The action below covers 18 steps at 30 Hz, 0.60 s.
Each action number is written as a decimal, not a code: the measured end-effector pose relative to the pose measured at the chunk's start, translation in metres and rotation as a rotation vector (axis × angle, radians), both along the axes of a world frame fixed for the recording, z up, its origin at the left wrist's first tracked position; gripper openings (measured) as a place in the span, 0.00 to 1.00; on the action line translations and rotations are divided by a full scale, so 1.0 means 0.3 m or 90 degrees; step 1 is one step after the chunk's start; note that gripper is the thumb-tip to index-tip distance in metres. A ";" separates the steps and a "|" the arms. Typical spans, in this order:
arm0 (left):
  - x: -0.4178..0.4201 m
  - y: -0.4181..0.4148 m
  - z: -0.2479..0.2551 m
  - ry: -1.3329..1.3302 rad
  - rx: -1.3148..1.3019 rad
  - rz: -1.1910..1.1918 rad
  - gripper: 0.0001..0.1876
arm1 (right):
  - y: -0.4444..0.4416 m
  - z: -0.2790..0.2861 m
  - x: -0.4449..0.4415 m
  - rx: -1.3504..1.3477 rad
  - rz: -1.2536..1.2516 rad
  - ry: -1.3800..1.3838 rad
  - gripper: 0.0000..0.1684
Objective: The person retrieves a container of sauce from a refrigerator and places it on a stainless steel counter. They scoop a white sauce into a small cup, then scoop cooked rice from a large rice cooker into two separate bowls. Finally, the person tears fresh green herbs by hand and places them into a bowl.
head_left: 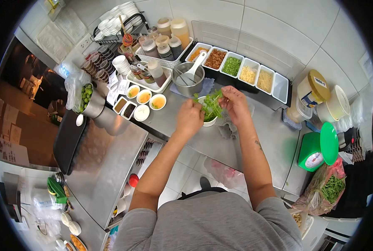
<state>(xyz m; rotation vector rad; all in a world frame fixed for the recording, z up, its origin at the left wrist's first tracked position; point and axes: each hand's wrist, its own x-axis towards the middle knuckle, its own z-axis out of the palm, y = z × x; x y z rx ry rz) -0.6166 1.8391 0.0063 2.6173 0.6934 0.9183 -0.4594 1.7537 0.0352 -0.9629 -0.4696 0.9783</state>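
Note:
Between my two hands, leafy green herbs [211, 108] rise over the rim of a white bowl [209, 123] on the steel counter. My left hand [190, 115] is at the bowl's left side, its fingers curled against the leaves. Pinched in the fingertips of my right hand [233, 102] are sprigs at the right edge of the bunch. A crumpled grey cloth [227, 125] lies just right of the bowl, partly under my right wrist. Behind the herbs stands a steel pot [188, 89] with a white ladle [192, 72] in it.
White trays of toppings, among them chopped green onion [232, 66], line the back. Squeeze bottles [165, 51] fill a basket at back left. Small cups of orange sauce [158, 102] stand left of the pot. A green kitchen scale [310, 152] sits at right, beside bagged greens [333, 188].

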 end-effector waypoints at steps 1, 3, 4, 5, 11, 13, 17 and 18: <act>0.002 -0.006 0.013 0.042 0.014 -0.017 0.07 | 0.007 -0.011 0.006 -0.017 0.012 -0.010 0.06; 0.002 -0.016 0.035 0.127 0.043 -0.049 0.08 | 0.026 -0.044 0.013 -0.050 0.037 -0.029 0.07; 0.001 -0.003 0.023 0.098 0.013 -0.058 0.08 | 0.028 -0.051 0.012 -0.038 0.029 -0.014 0.07; 0.002 0.023 0.001 0.070 -0.018 -0.068 0.07 | 0.031 -0.057 0.009 -0.027 0.020 0.001 0.07; 0.002 0.043 0.025 -0.030 -0.226 -0.025 0.13 | 0.037 -0.052 -0.003 -0.025 -0.011 0.030 0.07; 0.009 0.040 0.019 -0.095 -0.122 0.027 0.14 | 0.043 -0.052 -0.001 -0.011 -0.005 0.038 0.07; 0.016 0.045 -0.005 -0.075 0.014 0.041 0.14 | 0.045 -0.062 -0.001 0.012 -0.009 0.056 0.06; 0.015 0.051 -0.002 -0.042 0.005 0.022 0.14 | 0.048 -0.061 0.000 0.015 -0.013 0.060 0.06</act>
